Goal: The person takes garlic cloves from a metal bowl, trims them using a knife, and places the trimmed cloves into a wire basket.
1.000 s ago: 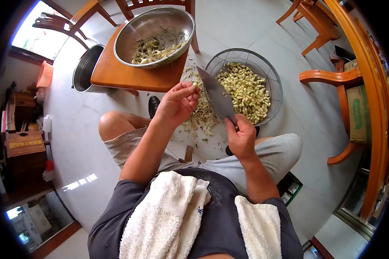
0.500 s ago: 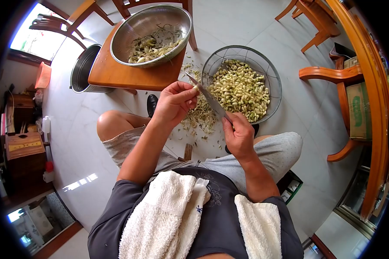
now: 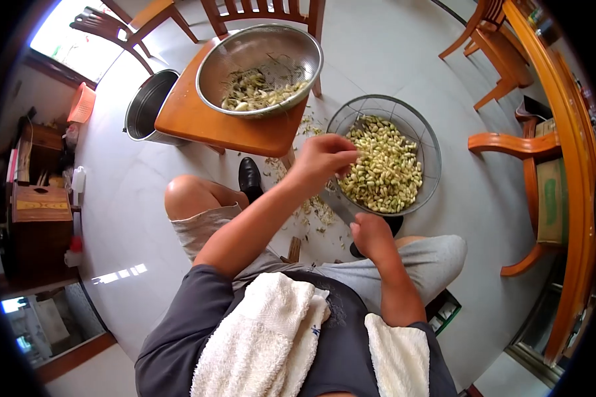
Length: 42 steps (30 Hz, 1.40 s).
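Note:
My left hand (image 3: 327,159) is over the left side of a round wire basket (image 3: 432,132), its fingers drawn together. Whatever is between them, if anything, I cannot make out. The basket stands on the floor, heaped with small pale green-white trimmed bulbs (image 3: 385,165). My right hand (image 3: 372,233), low beside the basket's near edge, is closed round the handle of a knife (image 3: 341,209). Its blade points up and left, slightly blurred and partly below the left hand. On a wooden chair seat (image 3: 179,126) sits a metal colander (image 3: 212,66) holding untrimmed bulbs with stringy roots (image 3: 258,92).
Trimmings (image 3: 316,210) are scattered on the floor between my feet and the basket. A metal bucket (image 3: 134,126) stands left of the chair. White towels (image 3: 258,331) hang over my shoulders. A wooden table edge (image 3: 579,165) runs along the right; further chairs stand behind.
My left hand has moved away from the knife blade, rightward over the basket. My right hand has lowered with the knife. The view has shifted slightly.

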Tool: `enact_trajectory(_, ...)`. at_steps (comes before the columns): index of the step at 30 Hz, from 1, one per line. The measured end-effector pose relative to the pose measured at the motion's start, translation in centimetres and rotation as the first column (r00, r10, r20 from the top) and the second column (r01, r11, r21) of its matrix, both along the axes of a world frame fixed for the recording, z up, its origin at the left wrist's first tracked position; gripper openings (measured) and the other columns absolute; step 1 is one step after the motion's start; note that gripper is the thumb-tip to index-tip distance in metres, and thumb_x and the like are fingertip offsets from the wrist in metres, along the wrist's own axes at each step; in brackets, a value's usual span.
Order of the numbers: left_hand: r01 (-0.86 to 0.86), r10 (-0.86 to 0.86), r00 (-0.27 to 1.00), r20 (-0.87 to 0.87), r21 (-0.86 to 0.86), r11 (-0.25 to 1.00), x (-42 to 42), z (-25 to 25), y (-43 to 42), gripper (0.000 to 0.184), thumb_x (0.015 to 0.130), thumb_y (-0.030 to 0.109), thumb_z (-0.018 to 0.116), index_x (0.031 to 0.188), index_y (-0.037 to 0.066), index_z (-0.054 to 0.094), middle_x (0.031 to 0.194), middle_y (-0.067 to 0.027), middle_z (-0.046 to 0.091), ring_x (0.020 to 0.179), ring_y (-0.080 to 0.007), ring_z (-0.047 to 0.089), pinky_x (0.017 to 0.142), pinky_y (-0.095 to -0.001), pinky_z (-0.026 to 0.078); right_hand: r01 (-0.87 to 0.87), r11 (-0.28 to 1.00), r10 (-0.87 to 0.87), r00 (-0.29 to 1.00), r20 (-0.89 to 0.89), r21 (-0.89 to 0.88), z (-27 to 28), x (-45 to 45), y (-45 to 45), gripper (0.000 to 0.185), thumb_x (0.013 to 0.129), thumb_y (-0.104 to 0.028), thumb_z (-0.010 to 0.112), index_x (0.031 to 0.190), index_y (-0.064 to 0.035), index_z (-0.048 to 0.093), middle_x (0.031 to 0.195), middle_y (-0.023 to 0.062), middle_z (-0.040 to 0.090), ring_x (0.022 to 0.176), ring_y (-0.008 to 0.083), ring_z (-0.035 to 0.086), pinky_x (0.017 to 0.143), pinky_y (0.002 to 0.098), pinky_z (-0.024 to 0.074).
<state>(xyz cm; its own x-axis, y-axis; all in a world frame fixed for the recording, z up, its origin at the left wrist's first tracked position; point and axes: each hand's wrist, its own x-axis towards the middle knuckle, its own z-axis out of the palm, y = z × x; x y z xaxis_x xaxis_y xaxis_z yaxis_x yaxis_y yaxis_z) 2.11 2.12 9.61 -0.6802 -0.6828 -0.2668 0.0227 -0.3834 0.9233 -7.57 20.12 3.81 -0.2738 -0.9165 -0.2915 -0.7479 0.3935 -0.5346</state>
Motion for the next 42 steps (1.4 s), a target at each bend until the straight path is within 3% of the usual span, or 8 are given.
enact_trajectory(2, 0.123, -0.113, 0.989, 0.097, -0.102, 0.987, -3.2, 0.8, -0.6, 0.024, 0.081, 0.01, 0.068, 0.098, -0.006, 0.064, 0.08, -0.0078, 0.065, 0.066, -0.0135, 0.06, 0.059, -0.0257, 0.049, -0.051, 0.997, 0.05, 0.999, 0.016, 0.059, -1.0, 0.0, -0.2, 0.015, 0.08, -0.017, 0.059, 0.078, -0.0027, 0.06, 0.079, 0.0223, 0.061, 0.08, 0.0414, 0.059, 0.072, 0.0482, 0.0468)
enact_trajectory(4, 0.076, -0.003, 0.994, 0.113, -0.648, 0.758, -5.9, -1.3, -1.3, 0.03, 0.081, 0.014, 0.068, 0.103, -0.005, 0.064, 0.084, -0.0095, 0.067, 0.073, -0.0157, 0.062, 0.066, -0.0279, 0.051, -0.071, 0.993, 0.065, 0.996, 0.063, 0.099, -1.7, -0.2, -0.1, 0.015, 0.08, -0.017, 0.059, 0.077, -0.0028, 0.06, 0.079, 0.0225, 0.062, 0.079, 0.0417, 0.059, 0.072, 0.0487, 0.0467)
enact_trajectory(7, 0.24, -0.123, 0.959, 0.257, -0.499, 0.833, -5.7, 2.0, -3.3, 0.03, 0.08, 0.017, 0.067, 0.104, -0.002, 0.065, 0.085, -0.0093, 0.068, 0.078, -0.0164, 0.063, 0.07, -0.029, 0.051, -0.05, 0.995, 0.043, 0.995, 0.089, 0.084, -1.9, -0.5, 0.2, 0.016, 0.079, -0.018, 0.059, 0.077, -0.0017, 0.06, 0.079, 0.0224, 0.062, 0.08, 0.0418, 0.059, 0.071, 0.049, 0.047)
enact_trajectory(12, 0.225, 0.15, 0.898, 0.414, -0.724, 0.652, -1.6, 6.7, -13.3, 0.019, 0.081, 0.017, 0.065, 0.088, 0.0, 0.068, 0.071, -0.0118, 0.067, 0.062, -0.0153, 0.063, 0.06, -0.0308, 0.05, -0.013, 1.0, 0.01, 0.992, 0.122, 0.028, -1.6, -0.4, 0.3, 0.019, 0.079, -0.019, 0.059, 0.074, -0.0002, 0.058, 0.073, 0.0235, 0.059, 0.075, 0.0423, 0.058, 0.067, 0.0481, 0.0462)
enact_trajectory(15, 0.369, 0.224, 0.789, 0.573, -0.732, 0.573, -0.1, 4.0, -20.8, 0.017, 0.075, 0.014, 0.067, 0.084, 0.0, 0.068, 0.067, -0.0121, 0.065, 0.057, -0.0162, 0.062, 0.052, -0.0307, 0.049, -0.079, 0.993, 0.065, 0.986, 0.152, 0.092, -1.5, -0.4, 0.1, 0.017, 0.081, -0.018, 0.057, 0.078, -0.001, 0.06, 0.079, 0.0224, 0.061, 0.08, 0.0407, 0.059, 0.071, 0.0478, 0.047)
enact_trajectory(23, 0.675, -0.021, 0.604, 0.796, -0.498, 0.545, -1.6, -0.3, -22.9, 0.026, 0.071, 0.023, 0.074, 0.08, 0.0, 0.069, 0.066, -0.0097, 0.064, 0.06, -0.0169, 0.061, 0.058, -0.0301, 0.048, -0.137, 0.989, 0.125, 0.978, 0.166, 0.063, -1.7, -0.1, -0.3, 0.017, 0.082, -0.019, 0.059, 0.079, -0.0022, 0.058, 0.08, 0.0209, 0.06, 0.079, 0.0403, 0.058, 0.07, 0.0474, 0.0457)
enact_trajectory(38, 0.416, 0.095, 0.795, 0.599, -0.652, 0.634, 0.6, -0.2, -23.3, 0.026, 0.07, 0.02, 0.074, 0.083, -0.002, 0.066, 0.073, -0.0084, 0.064, 0.065, -0.0148, 0.06, 0.061, -0.0287, 0.048, -0.079, 0.996, 0.074, 0.991, 0.112, 0.041, -1.5, 0.2, -0.1, 0.014, 0.083, -0.018, 0.056, 0.082, -0.0041, 0.058, 0.077, 0.0202, 0.061, 0.078, 0.0401, 0.059, 0.07, 0.0492, 0.0464)
enact_trajectory(42, 0.086, 0.065, 0.927, 0.368, -0.378, 0.922, 3.3, 3.8, -22.0, 0.022, 0.081, 0.012, 0.068, 0.101, 0.005, 0.063, 0.082, -0.0043, 0.063, 0.072, -0.0129, 0.062, 0.064, -0.0267, 0.051, 0.074, 0.996, -0.067, 0.988, 0.138, -0.047, -1.3, -0.6, -0.5, 0.017, 0.082, -0.019, 0.056, 0.081, -0.0021, 0.058, 0.078, 0.0212, 0.062, 0.077, 0.0412, 0.058, 0.069, 0.0489, 0.046)
